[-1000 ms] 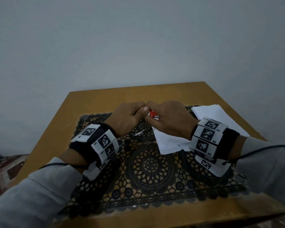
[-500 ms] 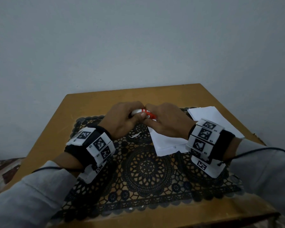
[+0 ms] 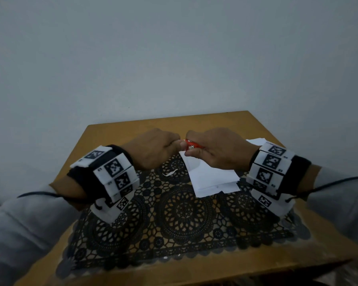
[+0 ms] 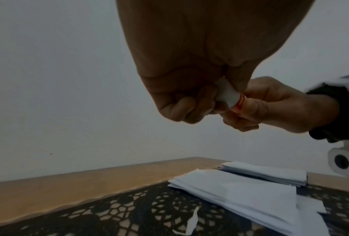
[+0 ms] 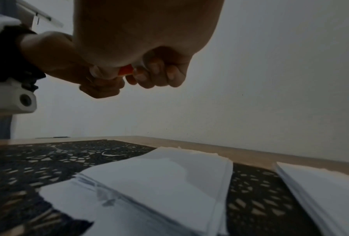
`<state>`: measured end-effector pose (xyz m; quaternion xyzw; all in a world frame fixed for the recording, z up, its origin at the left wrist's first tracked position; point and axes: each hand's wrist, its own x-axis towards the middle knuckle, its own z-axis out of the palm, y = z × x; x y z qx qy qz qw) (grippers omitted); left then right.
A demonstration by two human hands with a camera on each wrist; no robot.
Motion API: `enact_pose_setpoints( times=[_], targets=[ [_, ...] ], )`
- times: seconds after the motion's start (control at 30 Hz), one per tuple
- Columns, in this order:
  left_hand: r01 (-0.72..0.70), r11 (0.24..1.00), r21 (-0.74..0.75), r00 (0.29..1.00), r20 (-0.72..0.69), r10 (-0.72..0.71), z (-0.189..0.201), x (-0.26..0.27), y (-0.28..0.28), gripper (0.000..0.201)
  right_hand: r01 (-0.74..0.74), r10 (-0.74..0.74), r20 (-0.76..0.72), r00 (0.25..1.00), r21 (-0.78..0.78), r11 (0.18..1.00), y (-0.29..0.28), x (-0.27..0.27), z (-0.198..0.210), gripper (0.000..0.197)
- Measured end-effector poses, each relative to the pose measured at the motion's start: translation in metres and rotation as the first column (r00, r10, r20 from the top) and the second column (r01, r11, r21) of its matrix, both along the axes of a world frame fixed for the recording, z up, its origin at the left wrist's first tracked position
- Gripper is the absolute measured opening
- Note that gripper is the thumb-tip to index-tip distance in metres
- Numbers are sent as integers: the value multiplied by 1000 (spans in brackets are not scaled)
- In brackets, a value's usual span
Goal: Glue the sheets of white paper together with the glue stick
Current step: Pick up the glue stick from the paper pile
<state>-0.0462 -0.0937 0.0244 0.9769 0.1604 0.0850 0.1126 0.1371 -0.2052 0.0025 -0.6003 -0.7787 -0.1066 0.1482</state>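
Note:
A red glue stick is held in the air between both hands, above the near stack of white paper. My right hand grips the red body with curled fingers. Around its white cap, my left hand is curled, and the cap still meets the red body. In the head view the cap is hidden inside the left fist. A second stack of white paper lies further right, partly behind my right wrist.
A black lace mat covers most of the small wooden table, which stands against a plain wall. A small torn scrap of paper lies on the mat left of the near stack.
Both hands have stayed together on the glue stick. The white cap that showed half a second ago is now covered by my left fingers.

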Motion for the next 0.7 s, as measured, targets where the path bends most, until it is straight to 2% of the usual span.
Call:
enact_pose_setpoints(
  times=[0.03,0.1,0.17,0.23,0.27,0.33,0.4,0.47,0.57,0.63,0.7],
  targets=[
    [11,999,-45,1000,13,-10,2,0,-2,51,-4,4,27,1000,11,1000,0,-3,2,45],
    [8,1000,-11,1000,18,-8,7,-3,-7,46,3,-2,8,1000,-13,1000,-1,-12,8,44],
    [-87,992,94,995,65,81,16,-24,3,39,33,-38,-170,985,-34,999,-3,1,13,37],
    [-222,971,92,964,168,204,25,-66,23,44,124,-108,-366,924,22,992,-17,31,20,44],
    [-281,958,61,947,183,266,31,-84,33,48,173,-141,-375,916,53,984,-22,43,25,50],
    [-367,930,-17,926,82,368,32,-100,48,42,220,-201,-322,925,22,975,-27,46,28,45],
    [-424,905,-25,905,12,424,30,-92,58,27,212,-201,-380,903,-13,977,-21,35,32,35],
    [-451,893,-10,893,0,451,28,-81,67,23,183,-171,-451,876,-19,983,-18,21,34,25],
    [-457,886,82,876,-127,464,21,-72,87,21,154,-153,-379,913,-28,988,-19,7,29,15],
    [-477,867,144,834,-238,498,13,-65,96,24,124,-126,-331,935,-26,992,-18,1,23,20],
    [-500,845,189,786,-311,535,4,-57,107,33,103,-103,-372,923,-20,994,-14,0,18,19]
  ],
)
